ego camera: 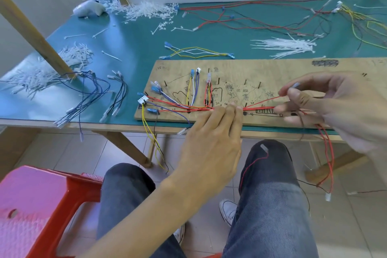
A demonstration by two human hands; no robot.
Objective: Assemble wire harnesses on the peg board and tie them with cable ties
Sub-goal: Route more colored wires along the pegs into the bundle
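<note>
Closest in, knees in dark jeans fill the bottom of the view, with a red plastic stool [52, 195] on the floor to their left. Above the knees the left hand [211, 138] reaches forward, its fingers laid fairly straight with the tips pressing the wire bundle [188, 108] down near the front edge of the peg board [272, 69]; its thumb is hidden. To the right, the right hand [339, 107] has curled fingers and pinches the red wires [259, 107] that run out of the bundle, and loose red lengths hang off the worktop [136, 48] edge toward the floor. The board lies flat at the front of the green worktop, and coloured wires fan from the bundle around its pegs to blue terminals [156, 86] and a white connector [143, 99] at its left end. A yellow wire [146, 128] droops over the edge there. Left of the board lie blue and black leads [94, 90]. Just behind the board rests a yellow and white lead set [199, 52], and to its right a sheaf of white cable ties [287, 47]. Farther back, long red and black wires [251, 19] sprawl across the worktop, and heaps of white tie offcuts [146, 10] lie at the far left.
</note>
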